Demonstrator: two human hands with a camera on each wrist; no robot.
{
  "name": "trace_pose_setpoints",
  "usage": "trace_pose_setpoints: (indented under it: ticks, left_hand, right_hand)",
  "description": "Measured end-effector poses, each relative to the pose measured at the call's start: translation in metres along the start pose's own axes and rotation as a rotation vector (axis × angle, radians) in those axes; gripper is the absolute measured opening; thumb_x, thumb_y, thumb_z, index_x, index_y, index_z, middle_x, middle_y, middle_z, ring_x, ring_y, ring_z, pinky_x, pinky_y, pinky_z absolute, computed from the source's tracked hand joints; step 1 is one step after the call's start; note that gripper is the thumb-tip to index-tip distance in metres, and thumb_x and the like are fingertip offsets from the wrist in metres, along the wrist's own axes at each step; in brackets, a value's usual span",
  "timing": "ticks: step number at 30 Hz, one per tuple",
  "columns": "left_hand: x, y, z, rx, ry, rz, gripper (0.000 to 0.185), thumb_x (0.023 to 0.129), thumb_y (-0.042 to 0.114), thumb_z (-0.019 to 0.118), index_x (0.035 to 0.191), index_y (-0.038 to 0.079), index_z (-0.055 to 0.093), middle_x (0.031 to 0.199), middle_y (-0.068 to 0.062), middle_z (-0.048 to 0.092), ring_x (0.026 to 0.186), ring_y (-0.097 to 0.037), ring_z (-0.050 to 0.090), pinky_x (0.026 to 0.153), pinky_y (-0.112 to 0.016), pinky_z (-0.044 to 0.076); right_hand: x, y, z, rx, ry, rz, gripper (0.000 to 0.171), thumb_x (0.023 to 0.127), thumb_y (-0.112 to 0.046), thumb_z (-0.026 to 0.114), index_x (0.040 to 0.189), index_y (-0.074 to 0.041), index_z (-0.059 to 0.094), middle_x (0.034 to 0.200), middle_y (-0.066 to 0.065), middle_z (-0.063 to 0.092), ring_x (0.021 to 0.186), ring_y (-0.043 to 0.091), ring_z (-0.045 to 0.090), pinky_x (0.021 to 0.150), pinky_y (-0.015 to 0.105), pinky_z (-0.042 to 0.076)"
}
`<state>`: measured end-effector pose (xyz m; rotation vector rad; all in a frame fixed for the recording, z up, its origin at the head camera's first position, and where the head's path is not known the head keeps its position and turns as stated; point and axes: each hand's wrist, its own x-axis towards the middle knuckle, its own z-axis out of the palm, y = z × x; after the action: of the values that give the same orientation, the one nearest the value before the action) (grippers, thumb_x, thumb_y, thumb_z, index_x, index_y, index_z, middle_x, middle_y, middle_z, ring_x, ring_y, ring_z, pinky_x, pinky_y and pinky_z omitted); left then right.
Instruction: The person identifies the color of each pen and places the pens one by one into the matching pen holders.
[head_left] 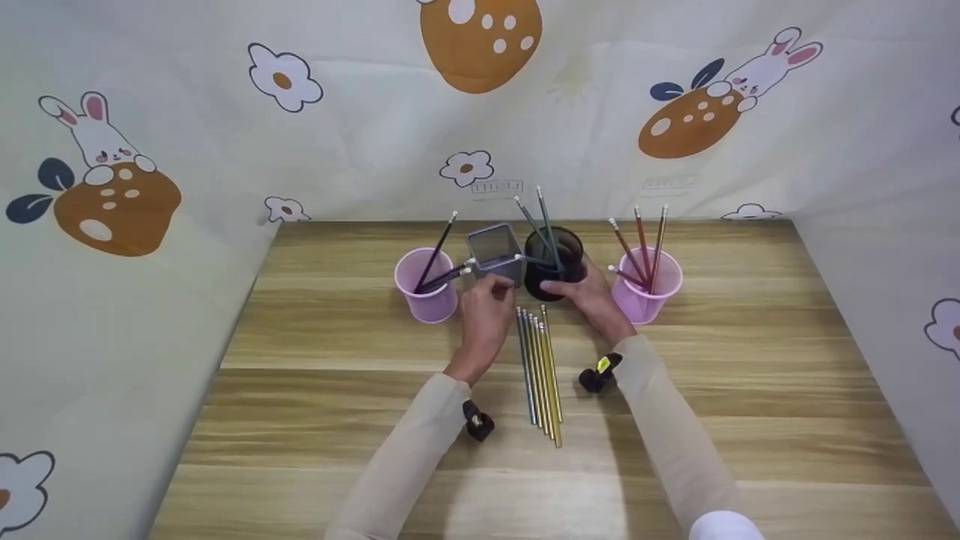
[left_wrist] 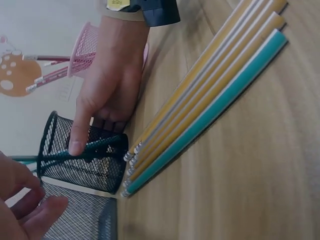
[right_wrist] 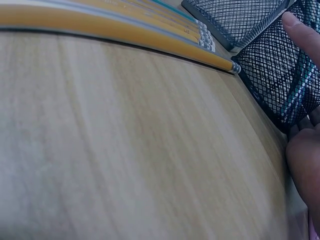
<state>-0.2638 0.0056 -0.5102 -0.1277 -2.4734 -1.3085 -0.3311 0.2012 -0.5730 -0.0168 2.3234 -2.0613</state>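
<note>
Black mesh cup [head_left: 553, 262] stands upright on the wooden table [head_left: 315, 390], at the far middle, and holds dark green pencils [head_left: 541, 217] that lean out of its mouth. The right hand [head_left: 589, 296] wraps this cup from the near right side; the left wrist view shows the thumb [left_wrist: 80, 135] laid against the mesh wall with fingers curled behind it. Directly left of the black cup, touching or nearly so, stands a grey square mesh holder [head_left: 495, 255]. The left hand [head_left: 486, 315] sits at the near face of that holder with fingers bent against its mesh; whether it truly grips cannot be told. In front of the black cup, a row of loose pencils [head_left: 541, 375] lies side by side, yellow ones with a teal one at the left edge, eraser ends toward the cup. Farther left of the cup stands a purple cup [head_left: 426, 289] with dark pencils; farther right, a pink cup [head_left: 646, 289] with red pencils.
</note>
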Motion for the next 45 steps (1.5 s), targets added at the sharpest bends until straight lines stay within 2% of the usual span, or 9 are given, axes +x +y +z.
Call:
trace_pose_setpoints:
  ticks: [4, 8, 11, 17, 22, 27, 34, 39, 45]
  left_hand:
    - [-0.006, -0.008, 0.001, -0.001, -0.072, -0.098, 0.013, 0.082, -0.004, 0.067, 0.093, -0.001, 0.073, 0.086, -0.014, 0.076, 0.081, -0.025, 0.073, 0.076, -0.038, 0.061]
    - [-0.012, -0.015, 0.004, 0.016, -0.120, -0.162, 0.018, 0.080, -0.005, 0.066, 0.096, 0.000, 0.072, 0.086, -0.013, 0.076, 0.082, -0.026, 0.073, 0.075, -0.040, 0.060]
    - [-0.017, -0.021, 0.007, 0.056, -0.164, -0.210, 0.019, 0.082, -0.001, 0.066, 0.100, 0.001, 0.071, 0.092, -0.012, 0.076, 0.087, -0.028, 0.072, 0.077, -0.042, 0.059]
    - [-0.026, -0.026, 0.010, 0.115, -0.253, -0.274, 0.025, 0.083, 0.010, 0.072, 0.107, 0.004, 0.070, 0.100, -0.012, 0.074, 0.095, -0.027, 0.069, 0.084, -0.042, 0.057]
    - [-0.029, -0.024, 0.012, 0.155, -0.256, -0.284, 0.023, 0.082, 0.014, 0.075, 0.103, 0.006, 0.072, 0.094, -0.009, 0.070, 0.089, -0.025, 0.066, 0.078, -0.041, 0.055]
    - [-0.029, -0.019, 0.014, 0.235, -0.236, -0.286, 0.021, 0.081, 0.016, 0.077, 0.098, 0.006, 0.071, 0.092, -0.012, 0.070, 0.088, -0.029, 0.067, 0.077, -0.043, 0.056]
    - [-0.027, -0.009, 0.020, 0.389, -0.239, -0.261, 0.035, 0.076, 0.020, 0.080, 0.098, 0.001, 0.059, 0.098, -0.021, 0.066, 0.100, -0.036, 0.062, 0.091, -0.045, 0.053]
    - [-0.029, -0.007, 0.024, 0.378, -0.235, -0.249, 0.045, 0.075, 0.015, 0.082, 0.108, -0.003, 0.056, 0.107, -0.027, 0.062, 0.109, -0.041, 0.059, 0.099, -0.048, 0.050]
    - [-0.029, -0.011, 0.021, 0.285, -0.188, -0.257, 0.042, 0.074, -0.003, 0.070, 0.112, -0.007, 0.054, 0.106, -0.029, 0.062, 0.107, -0.042, 0.060, 0.097, -0.049, 0.052]
  right_hand:
    - [-0.004, -0.010, 0.000, 0.007, -0.016, 0.019, 0.089, 0.073, -0.012, 0.089, 0.150, -0.010, 0.044, 0.148, 0.017, 0.053, 0.139, 0.029, 0.046, 0.124, 0.038, 0.029]
    - [-0.013, -0.026, 0.002, 0.031, -0.024, 0.040, 0.088, 0.075, -0.009, 0.087, 0.150, -0.008, 0.043, 0.149, 0.018, 0.052, 0.140, 0.029, 0.045, 0.124, 0.037, 0.030]
    - [-0.019, -0.033, 0.003, 0.037, -0.021, 0.053, 0.086, 0.075, -0.011, 0.087, 0.150, -0.007, 0.043, 0.149, 0.018, 0.051, 0.140, 0.028, 0.045, 0.124, 0.037, 0.030]
    - [-0.012, -0.018, 0.003, 0.058, -0.009, 0.050, 0.088, 0.072, -0.015, 0.089, 0.148, -0.009, 0.044, 0.148, 0.017, 0.052, 0.140, 0.029, 0.046, 0.124, 0.040, 0.029]
    - [-0.015, -0.027, 0.004, 0.051, -0.013, 0.061, 0.090, 0.072, -0.010, 0.088, 0.149, -0.006, 0.043, 0.149, 0.020, 0.051, 0.141, 0.031, 0.044, 0.125, 0.041, 0.028]
    - [-0.007, -0.012, 0.003, 0.035, 0.004, 0.065, 0.090, 0.071, -0.014, 0.090, 0.149, -0.010, 0.045, 0.149, 0.017, 0.052, 0.141, 0.029, 0.045, 0.125, 0.039, 0.028]
    - [-0.004, 0.002, 0.004, 0.053, 0.024, 0.021, 0.088, 0.070, -0.018, 0.091, 0.146, -0.013, 0.048, 0.145, 0.014, 0.056, 0.137, 0.028, 0.049, 0.123, 0.039, 0.031]
    - [-0.004, 0.001, 0.004, 0.044, 0.027, 0.022, 0.085, 0.071, -0.017, 0.090, 0.145, -0.011, 0.049, 0.144, 0.014, 0.057, 0.135, 0.025, 0.050, 0.122, 0.036, 0.033]
    - [-0.009, -0.011, 0.003, 0.029, 0.012, 0.034, 0.085, 0.073, -0.014, 0.089, 0.147, -0.008, 0.046, 0.147, 0.018, 0.054, 0.139, 0.028, 0.046, 0.124, 0.038, 0.030]
